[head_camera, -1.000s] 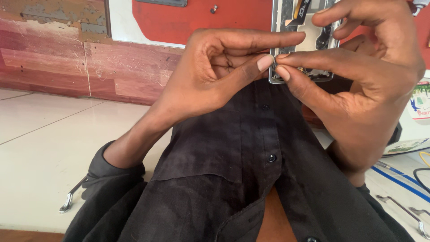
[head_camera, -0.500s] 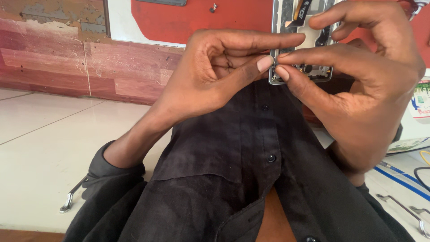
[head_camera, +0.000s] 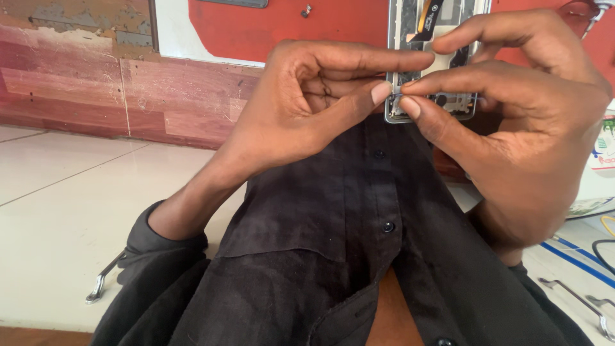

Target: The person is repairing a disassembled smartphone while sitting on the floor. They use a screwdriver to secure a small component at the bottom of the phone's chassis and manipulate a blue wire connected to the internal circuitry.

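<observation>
I hold an opened phone (head_camera: 433, 38) with its back cover off in front of my chest, so its metal frame and inner parts show. My left hand (head_camera: 307, 109) has its thumb tip against the phone's lower left edge and its forefinger laid across the front. My right hand (head_camera: 519, 122) pinches the same lower edge between thumb and forefinger, and the two thumbs almost touch. Whether a small part sits between the fingertips is too small to tell. A black buttoned shirt (head_camera: 346, 243) fills the view below the hands.
A white tabletop (head_camera: 64, 224) spreads to the left, backed by a worn reddish wood panel (head_camera: 83, 83). Metal tweezers (head_camera: 101, 285) lie by my left sleeve, and more tweezers (head_camera: 576, 301) lie at the lower right. Blue and black cables (head_camera: 586, 256) run along the right.
</observation>
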